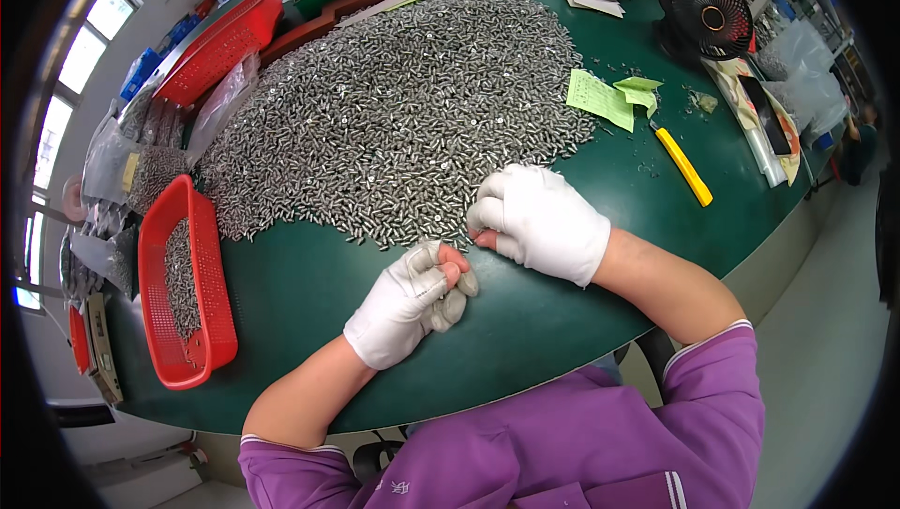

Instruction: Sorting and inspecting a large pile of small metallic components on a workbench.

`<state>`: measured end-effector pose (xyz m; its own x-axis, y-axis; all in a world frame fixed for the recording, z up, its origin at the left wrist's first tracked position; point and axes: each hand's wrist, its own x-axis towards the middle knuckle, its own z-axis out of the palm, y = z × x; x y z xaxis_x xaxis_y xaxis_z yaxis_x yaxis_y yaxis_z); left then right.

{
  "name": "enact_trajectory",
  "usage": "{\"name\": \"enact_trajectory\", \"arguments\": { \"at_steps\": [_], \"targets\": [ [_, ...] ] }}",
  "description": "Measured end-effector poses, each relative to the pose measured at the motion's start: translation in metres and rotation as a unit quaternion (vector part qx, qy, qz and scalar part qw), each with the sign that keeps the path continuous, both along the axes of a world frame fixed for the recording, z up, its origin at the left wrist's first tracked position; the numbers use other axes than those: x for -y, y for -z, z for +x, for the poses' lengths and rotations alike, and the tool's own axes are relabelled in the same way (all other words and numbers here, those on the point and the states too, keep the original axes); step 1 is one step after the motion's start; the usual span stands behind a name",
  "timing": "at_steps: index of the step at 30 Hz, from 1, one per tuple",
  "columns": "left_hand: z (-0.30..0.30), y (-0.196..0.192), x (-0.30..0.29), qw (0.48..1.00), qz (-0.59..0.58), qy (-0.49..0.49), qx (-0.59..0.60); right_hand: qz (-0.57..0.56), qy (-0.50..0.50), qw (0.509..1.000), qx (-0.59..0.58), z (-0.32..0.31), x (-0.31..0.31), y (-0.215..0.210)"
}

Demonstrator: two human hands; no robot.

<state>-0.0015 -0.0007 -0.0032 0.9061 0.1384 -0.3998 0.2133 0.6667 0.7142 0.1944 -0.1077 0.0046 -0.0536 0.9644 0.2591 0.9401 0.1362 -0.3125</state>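
Observation:
A broad heap of small silvery metal screws [403, 115] spreads over the green table. My left hand [408, 298], in a white glove with bare thumb and finger tips, is curled palm up just below the heap's near edge. Its thumb presses against the fingers, and what lies inside is hidden. My right hand [539, 223], gloved the same way, reaches over the near edge of the heap with its fingers bent down and drawn together. The fingertips are close to the screws and to my left hand; anything between them is too small to make out.
At left stands a red perforated basket [211, 303] partly filled with screws. Beyond it are clear bags [103, 172] and another red basket [225, 45]. On the right lie green paper slips [600, 99], a yellow utility knife [684, 167], a phone [764, 115] and a black fan [708, 14].

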Motion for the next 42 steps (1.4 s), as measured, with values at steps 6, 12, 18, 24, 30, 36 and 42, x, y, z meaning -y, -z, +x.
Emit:
{"name": "enact_trajectory", "arguments": {
  "at_steps": [6,12,18,24,30,36,42],
  "targets": [
    [0.002,-0.004,0.001,1.0,0.021,0.012,-0.017,0.083,-0.084,0.981,-0.151,-0.01,0.005,-0.003],
    [0.001,-0.003,0.003,0.999,0.023,-0.006,-0.028,0.108,-0.009,0.982,-0.155,-0.001,0.001,-0.004],
    [-0.001,-0.004,-0.001,0.999,0.02,0.003,-0.028,0.089,0.04,0.993,-0.067,0.006,-0.001,0.001],
    [0.003,-0.01,0.001,1.0,0.017,0.007,-0.022,0.056,0.035,0.998,-0.003,0.005,-0.004,0.006],
    [0.0,-0.003,0.001,1.0,0.023,-0.002,-0.018,0.023,0.028,0.999,-0.011,0.0,-0.002,0.004],
    [0.001,-0.002,0.003,1.0,0.029,0.0,-0.012,0.047,-0.057,0.975,-0.207,-0.007,0.001,-0.002],
    [0.001,-0.001,0.001,0.999,0.028,0.0,-0.021,0.054,-0.094,0.962,-0.249,-0.005,0.0,-0.002]
  ]
}}
